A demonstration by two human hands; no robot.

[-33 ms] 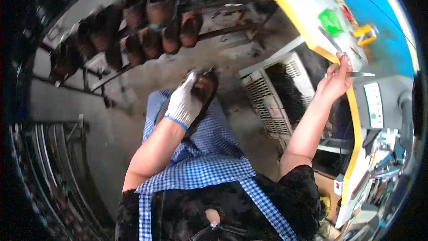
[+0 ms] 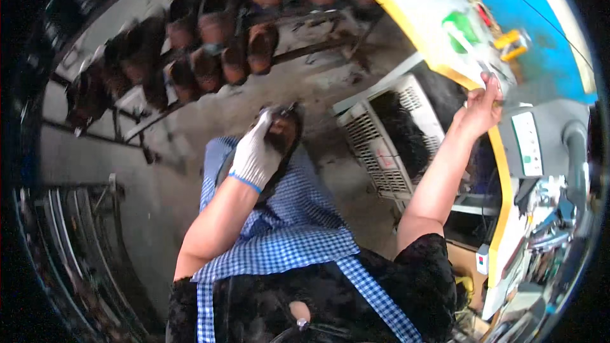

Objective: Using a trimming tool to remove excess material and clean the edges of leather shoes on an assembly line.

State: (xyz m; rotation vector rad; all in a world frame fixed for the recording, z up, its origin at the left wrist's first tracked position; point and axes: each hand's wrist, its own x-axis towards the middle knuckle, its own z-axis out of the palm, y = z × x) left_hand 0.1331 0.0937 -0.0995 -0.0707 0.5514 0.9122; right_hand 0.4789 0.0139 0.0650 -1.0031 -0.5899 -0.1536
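Note:
My left hand (image 2: 255, 155), in a white knit glove with a blue cuff, is closed on a dark brown shoe (image 2: 289, 128) above my lap. The glove hides part of the shoe. At the workbench on the right, my bare right hand (image 2: 480, 111) is raised with its fingers closed round a slim, pale stick-like tool (image 2: 471, 49). Motion blurs this tool, so its exact kind is not clear. Just beyond it on the bench lies a bright green item (image 2: 459, 32), also smeared. A blue checked apron (image 2: 279, 248) covers my lap.
Racks with several brown shoes (image 2: 264, 47) stand ahead and to the left. A white slatted crate (image 2: 378, 155) holding dark material sits below the yellow-edged bench (image 2: 438, 60). A yellow roll-like object (image 2: 511, 44) and many tools (image 2: 549, 232) lie rightward. A metal frame (image 2: 70, 235) stands at left.
The whole view has shifted slightly, so racks and bench appear a little further left. The tool in my right hand looks more smeared. My left hand keeps its hold on the shoe.

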